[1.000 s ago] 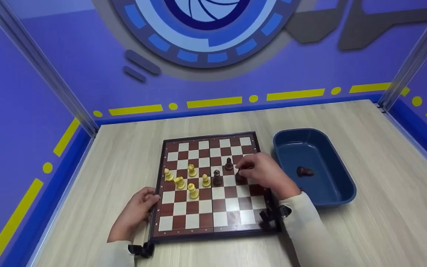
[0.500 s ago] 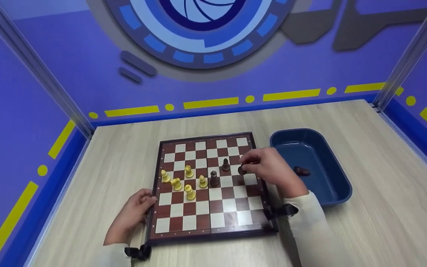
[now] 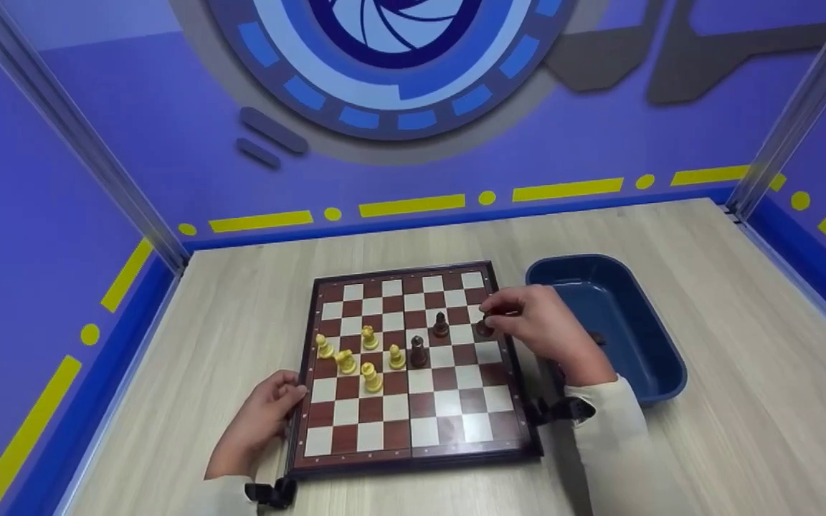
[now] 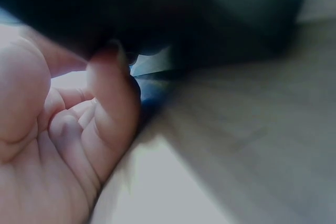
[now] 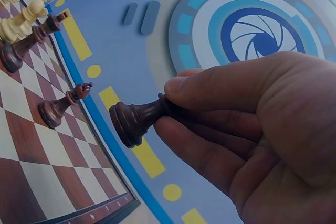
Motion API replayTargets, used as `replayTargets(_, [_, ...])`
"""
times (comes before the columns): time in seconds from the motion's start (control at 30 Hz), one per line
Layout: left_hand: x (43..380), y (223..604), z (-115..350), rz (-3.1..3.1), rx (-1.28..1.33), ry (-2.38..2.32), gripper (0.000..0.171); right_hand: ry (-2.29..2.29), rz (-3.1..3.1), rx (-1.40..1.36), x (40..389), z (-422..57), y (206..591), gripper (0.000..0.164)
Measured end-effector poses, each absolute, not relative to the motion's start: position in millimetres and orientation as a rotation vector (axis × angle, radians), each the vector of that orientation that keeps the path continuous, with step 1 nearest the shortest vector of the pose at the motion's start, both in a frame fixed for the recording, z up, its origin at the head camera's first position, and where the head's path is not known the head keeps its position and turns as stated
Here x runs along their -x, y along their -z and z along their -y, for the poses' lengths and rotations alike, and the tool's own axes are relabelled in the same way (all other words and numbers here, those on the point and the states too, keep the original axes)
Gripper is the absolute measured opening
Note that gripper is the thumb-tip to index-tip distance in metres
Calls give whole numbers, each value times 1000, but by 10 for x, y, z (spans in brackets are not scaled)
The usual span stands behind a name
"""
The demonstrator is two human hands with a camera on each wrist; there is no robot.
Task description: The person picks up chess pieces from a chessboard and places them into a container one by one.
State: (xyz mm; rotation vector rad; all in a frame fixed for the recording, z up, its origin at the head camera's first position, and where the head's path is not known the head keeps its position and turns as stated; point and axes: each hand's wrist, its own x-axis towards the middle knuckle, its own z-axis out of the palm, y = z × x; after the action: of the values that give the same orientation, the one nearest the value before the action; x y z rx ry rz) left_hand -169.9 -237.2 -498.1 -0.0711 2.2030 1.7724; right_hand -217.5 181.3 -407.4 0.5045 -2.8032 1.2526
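Observation:
My right hand [image 3: 553,330] pinches a dark brown chess piece [image 5: 134,121] by its top, with thumb and fingertips. Its base hangs off the squares near the right edge of the chessboard [image 3: 449,423]; fingers hide its head. Two dark pieces stand on the board, a taller one [image 3: 419,352] and a shorter one [image 3: 440,325]. Several cream pieces occupy the left half, among them a knight [image 3: 345,361] and a rook [image 3: 371,378]. At the board's left edge, my left hand [image 3: 259,416] holds the rim between thumb and curled fingers. The left wrist view is mostly dark and blurred.
A deep blue tray [image 3: 660,358] stands right of the board, partly behind my right forearm. One dark piece [image 3: 598,337] inside it is partly hidden. Printed panels [image 3: 413,172] wall in the wooden table [image 3: 743,322] at the back and sides.
My right hand has lifted the dark chess piece off its square and moved right, toward the board's right edge. My left hand has stayed at the left rim.

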Motion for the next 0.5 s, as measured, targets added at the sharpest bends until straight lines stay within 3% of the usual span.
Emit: replayTargets(0.5, [1711, 5007, 2397, -2166, 59, -1810, 32, -1365, 2781, -418, 2137, -1921, 4014, 16])
